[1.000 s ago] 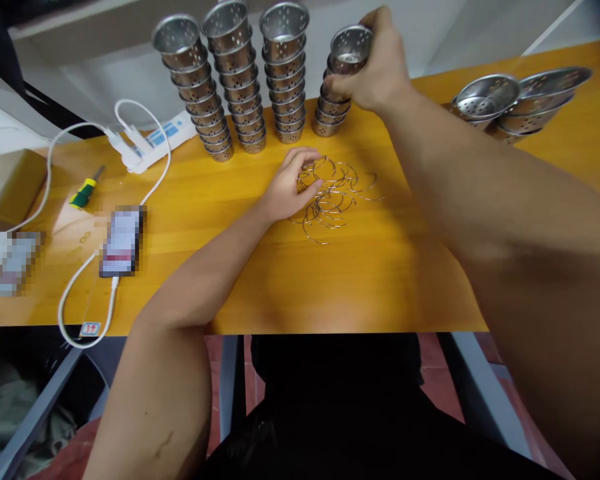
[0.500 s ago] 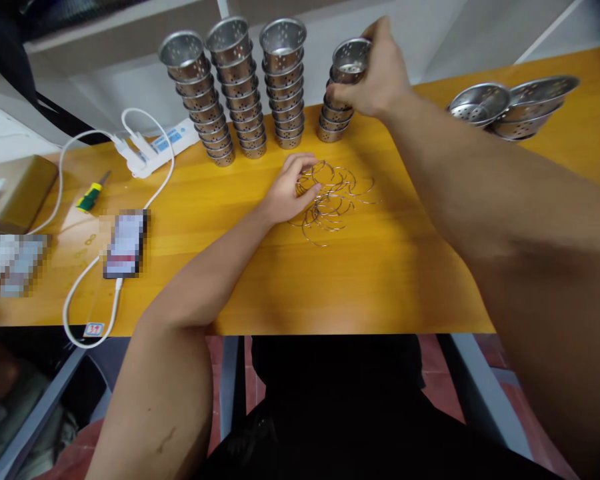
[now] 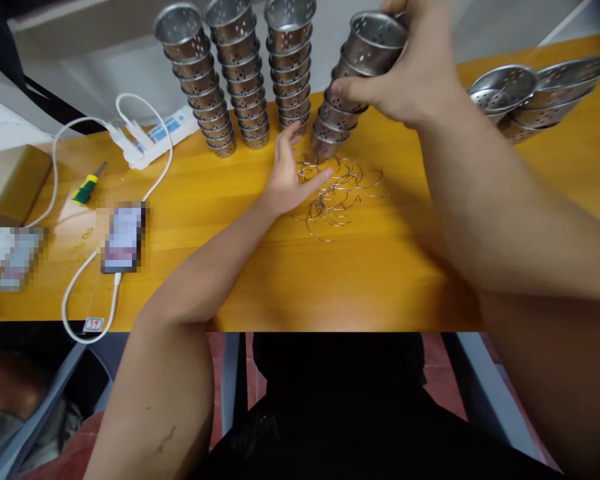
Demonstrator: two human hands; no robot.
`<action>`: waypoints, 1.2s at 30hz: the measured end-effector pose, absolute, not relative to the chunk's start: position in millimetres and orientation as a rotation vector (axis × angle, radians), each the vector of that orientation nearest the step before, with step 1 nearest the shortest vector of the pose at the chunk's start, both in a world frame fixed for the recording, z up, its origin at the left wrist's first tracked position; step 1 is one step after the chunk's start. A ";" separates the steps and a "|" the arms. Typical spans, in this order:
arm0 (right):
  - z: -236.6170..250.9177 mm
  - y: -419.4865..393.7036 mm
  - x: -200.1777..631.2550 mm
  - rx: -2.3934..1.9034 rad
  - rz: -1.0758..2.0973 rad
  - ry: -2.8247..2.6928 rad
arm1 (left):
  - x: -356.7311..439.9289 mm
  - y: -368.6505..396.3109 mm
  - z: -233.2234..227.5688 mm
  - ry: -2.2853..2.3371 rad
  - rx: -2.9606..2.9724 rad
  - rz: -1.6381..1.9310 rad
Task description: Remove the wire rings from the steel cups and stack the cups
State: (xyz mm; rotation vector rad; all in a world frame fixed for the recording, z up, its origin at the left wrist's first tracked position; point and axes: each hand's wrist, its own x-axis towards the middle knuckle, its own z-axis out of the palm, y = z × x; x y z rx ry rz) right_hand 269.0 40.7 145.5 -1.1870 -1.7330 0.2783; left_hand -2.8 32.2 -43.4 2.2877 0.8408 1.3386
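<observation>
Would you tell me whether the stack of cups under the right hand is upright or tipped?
Tipped: the stack of cups leans right under the right hand.

A small white tag (image 3: 93,325) on the white charging cable (image 3: 75,293) at the table's front edge bears red digits, seemingly "37" or "39". The power strip (image 3: 155,135) carries a blue label too blurred to read; the phone (image 3: 123,238) is pixelated

Right hand (image 3: 410,73) gripping tilted stack of perforated metal cups (image 3: 347,93), its base over the wire rings (image 3: 337,190) on the yellow table (image 3: 330,280). Left hand (image 3: 287,177) flat, fingers spread, on the rings. Three upright cup stacks (image 3: 240,73) behind
</observation>
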 end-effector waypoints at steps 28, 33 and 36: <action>72.0 34.3 316.3 -1.648 0.413 -1.572 | -17.3 31.0 -22.3 0.855 2.069 1.349; 63.3 39.6 317.9 -1.563 0.447 -1.584 | -15.2 24.8 -13.9 0.895 2.032 1.341; 59.2 43.0 319.9 -1.445 0.524 -1.617 | -14.3 24.7 -14.0 0.890 2.024 1.346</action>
